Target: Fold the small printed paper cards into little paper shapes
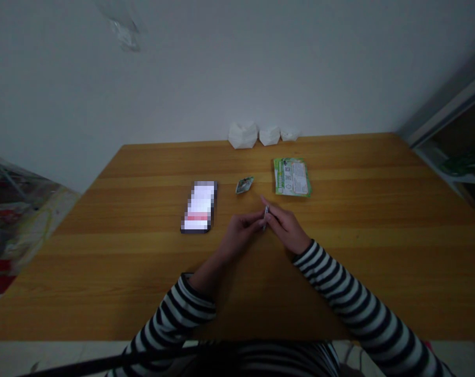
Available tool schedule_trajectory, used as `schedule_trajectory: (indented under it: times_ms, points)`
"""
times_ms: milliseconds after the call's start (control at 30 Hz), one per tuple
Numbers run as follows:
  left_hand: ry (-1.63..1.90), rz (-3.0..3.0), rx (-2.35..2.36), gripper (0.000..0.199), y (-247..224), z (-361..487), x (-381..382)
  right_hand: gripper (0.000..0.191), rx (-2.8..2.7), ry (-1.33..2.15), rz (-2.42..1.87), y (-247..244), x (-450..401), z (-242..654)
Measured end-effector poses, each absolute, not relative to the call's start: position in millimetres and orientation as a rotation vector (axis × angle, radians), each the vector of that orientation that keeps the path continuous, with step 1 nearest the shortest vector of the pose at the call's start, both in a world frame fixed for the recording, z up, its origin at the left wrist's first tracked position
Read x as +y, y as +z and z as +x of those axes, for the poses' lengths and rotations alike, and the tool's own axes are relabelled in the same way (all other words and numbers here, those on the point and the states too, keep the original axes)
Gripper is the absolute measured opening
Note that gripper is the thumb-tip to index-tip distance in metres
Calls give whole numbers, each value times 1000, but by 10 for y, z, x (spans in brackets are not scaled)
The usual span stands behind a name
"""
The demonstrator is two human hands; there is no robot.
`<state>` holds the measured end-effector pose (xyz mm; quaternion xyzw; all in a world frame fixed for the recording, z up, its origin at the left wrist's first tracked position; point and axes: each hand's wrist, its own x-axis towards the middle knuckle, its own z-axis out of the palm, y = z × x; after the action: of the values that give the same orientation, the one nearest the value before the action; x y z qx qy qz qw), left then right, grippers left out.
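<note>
Near the middle of the table, my left hand [241, 230] and my right hand [285, 226] meet. Between their fingertips they pinch a small thin card-like piece [266, 217], seen nearly edge-on; fingers cover part of it, and its printing cannot be made out. Just beyond the hands lies a small printed card [244, 185], slightly raised from the wood. Further right is a stack of green and white printed sheets or packets [293, 178], a little fanned at its edges.
A phone [199, 207] with a lit, blurred screen lies left of my hands on the wooden table [143, 283]. Along the wall stand white folded paper pieces [243, 136]. Clutter under clear plastic [21, 209] is at the far left, a shelf [465, 157] at the right.
</note>
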<state>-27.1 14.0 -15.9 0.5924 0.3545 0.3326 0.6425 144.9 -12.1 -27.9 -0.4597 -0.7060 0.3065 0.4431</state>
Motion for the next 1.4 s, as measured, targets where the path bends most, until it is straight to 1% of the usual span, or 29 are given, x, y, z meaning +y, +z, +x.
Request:
schedule_trajectory:
  times_ms: [200,333,433,567,667,733,800,933,1000,1100,1200,1233,1333,1400]
  points:
    - [761,1369,789,35,-130,-240,126,51,-1689,799,-1169,-267,-126,1445]
    - [781,1472,788,36,-122,-221,100,52,-1744,751,-1158,-293,-131,1423]
    - [816,1587,888,34,-162,-218,87,56,-1853,690,-1197,-295,-145,1394]
    - [854,1662,1014,38,-202,-232,85,61,-1929,598,-1329,-282,-172,1355]
    - [905,1760,1116,33,-186,-233,73,63,-1852,580,-1358,-288,-192,1321]
    - [970,1751,1109,27,-169,-222,60,59,-1727,604,-1322,-299,-202,1294]
    - [1042,1599,1044,23,-162,-207,54,49,-1547,645,-1265,-307,-205,1268]
    - [1043,1103,905,25,-164,-202,77,24,-1211,777,-1152,-292,-190,1257]
    - [1013,964,849,27,-153,-220,96,17,-1161,839,-1120,-269,-182,1271]
    - [990,920,804,28,-116,-245,116,16,-1192,930,-1079,-253,-173,1285]
    - [1018,1003,880,30,-90,-239,121,13,-1159,1012,-1033,-289,-154,1258]
    - [1042,1026,907,31,-90,-231,122,14,-1127,1026,-1026,-308,-146,1242]
    - [1116,1027,917,41,-112,-211,123,27,-1079,1060,-1044,-344,-134,1196]
    - [1143,1037,912,45,-129,-203,119,29,-1175,1019,-1114,-337,-144,1178]
